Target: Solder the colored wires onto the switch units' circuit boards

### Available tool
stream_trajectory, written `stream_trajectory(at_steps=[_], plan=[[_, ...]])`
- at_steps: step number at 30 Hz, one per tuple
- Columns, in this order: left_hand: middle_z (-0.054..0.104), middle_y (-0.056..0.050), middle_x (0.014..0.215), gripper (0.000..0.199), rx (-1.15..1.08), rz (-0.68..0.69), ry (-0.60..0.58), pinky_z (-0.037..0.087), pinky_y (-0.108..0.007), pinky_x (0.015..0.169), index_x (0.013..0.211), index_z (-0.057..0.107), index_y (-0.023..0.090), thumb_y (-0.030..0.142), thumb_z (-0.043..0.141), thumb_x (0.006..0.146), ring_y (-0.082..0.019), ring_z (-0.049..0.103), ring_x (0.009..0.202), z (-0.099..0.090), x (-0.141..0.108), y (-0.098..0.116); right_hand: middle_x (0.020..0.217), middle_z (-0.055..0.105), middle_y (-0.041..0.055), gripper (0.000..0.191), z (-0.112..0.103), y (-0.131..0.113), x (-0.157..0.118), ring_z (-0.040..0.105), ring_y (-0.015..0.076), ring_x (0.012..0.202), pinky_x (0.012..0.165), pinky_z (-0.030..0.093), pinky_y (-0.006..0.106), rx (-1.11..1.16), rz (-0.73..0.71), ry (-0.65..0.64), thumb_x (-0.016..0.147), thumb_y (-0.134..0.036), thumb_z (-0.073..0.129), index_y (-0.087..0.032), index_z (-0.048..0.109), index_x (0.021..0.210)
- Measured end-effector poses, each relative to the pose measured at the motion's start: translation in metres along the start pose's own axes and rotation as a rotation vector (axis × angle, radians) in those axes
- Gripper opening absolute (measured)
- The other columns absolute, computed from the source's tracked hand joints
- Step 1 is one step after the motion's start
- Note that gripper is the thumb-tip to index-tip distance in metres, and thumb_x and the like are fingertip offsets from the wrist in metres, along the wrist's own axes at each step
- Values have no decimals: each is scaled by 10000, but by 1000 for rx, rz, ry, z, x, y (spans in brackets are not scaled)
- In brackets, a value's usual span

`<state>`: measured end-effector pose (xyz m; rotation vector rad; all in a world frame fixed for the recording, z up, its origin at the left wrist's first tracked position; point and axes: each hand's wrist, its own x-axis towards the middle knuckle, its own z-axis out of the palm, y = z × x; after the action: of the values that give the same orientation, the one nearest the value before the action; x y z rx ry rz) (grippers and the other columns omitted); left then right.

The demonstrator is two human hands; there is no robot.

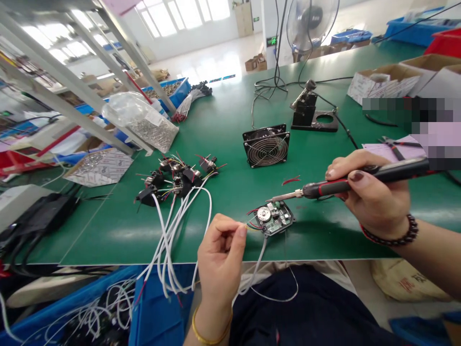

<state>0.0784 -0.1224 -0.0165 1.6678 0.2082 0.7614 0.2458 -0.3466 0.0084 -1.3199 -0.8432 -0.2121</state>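
Note:
My right hand (374, 197) is closed around a soldering iron (345, 180). The iron's tip points left, just above a small circuit board (276, 218) in a black housing with a round silver part. Thumb and forefinger of my left hand (222, 250) pinch a thin wire (252, 228) at the board's left side; the wire's end is hidden between the fingertips. A grey cable (260, 259) runs from the housing over the table's front edge. Several short red wires (291, 180) lie behind the board.
A small fan (266, 146) stands behind the board, and an iron stand (313, 113) is farther back. Left lie several wired black assemblies (180, 178) with white cables (169, 250) hanging over the edge. Pliers (394, 146) rest on paper at right. Blue bins (154, 312) sit below.

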Motion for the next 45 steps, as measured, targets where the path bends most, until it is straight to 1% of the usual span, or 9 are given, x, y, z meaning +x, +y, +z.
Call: stream_trajectory(at_steps=[4,10,17,24,32,37,42,45], plan=[[620,28,778,194,18,9,3,418,-206,588,865,735,222,287,833,1019,-112,529,672,-2,-2,0,800,701,57,213,0,1,-1,568,210,598,448,421,385,3,1,-3,1086,-433,725,-302,830,955],[620,28,769,186,44,11,10,409,-210,582,856,733,221,257,817,1018,-110,511,660,-5,-1,0,781,667,50,229,1,0,-2,545,194,577,462,463,372,3,5,-25,1096,-430,726,-285,825,948],[623,23,782,158,40,15,5,420,-202,582,867,736,223,212,800,1011,-111,532,671,-4,-3,-1,802,666,59,228,0,1,-3,558,201,610,447,428,371,17,31,-27,1087,-437,738,-284,843,955],[622,31,791,156,34,17,-4,413,-185,565,872,735,226,169,783,1008,-96,515,652,-3,0,-2,812,695,51,226,1,1,-4,558,202,603,486,461,397,9,32,-36,1097,-433,727,-291,839,961],[617,44,790,155,54,70,-25,429,-160,572,886,728,228,147,763,1014,-84,522,653,-2,0,-8,759,695,51,223,3,2,-2,534,182,583,424,375,373,64,36,10,1049,-421,801,-256,877,919],[619,43,794,151,60,75,-34,435,-157,578,890,731,228,147,760,1014,-84,533,662,-1,2,-9,744,702,61,216,3,2,-1,526,183,575,418,352,374,64,34,12,1034,-407,802,-253,884,907],[617,48,788,156,62,71,-35,425,-156,567,882,731,228,144,762,1009,-80,516,647,0,3,-10,735,684,53,216,5,1,-1,528,177,567,428,369,375,69,35,28,1030,-403,804,-250,885,901],[621,47,788,158,60,72,-40,423,-160,564,880,730,227,138,761,1007,-81,514,646,1,3,-9,732,691,57,224,5,0,-1,542,179,564,417,354,368,72,48,26,1022,-415,814,-247,881,890]])
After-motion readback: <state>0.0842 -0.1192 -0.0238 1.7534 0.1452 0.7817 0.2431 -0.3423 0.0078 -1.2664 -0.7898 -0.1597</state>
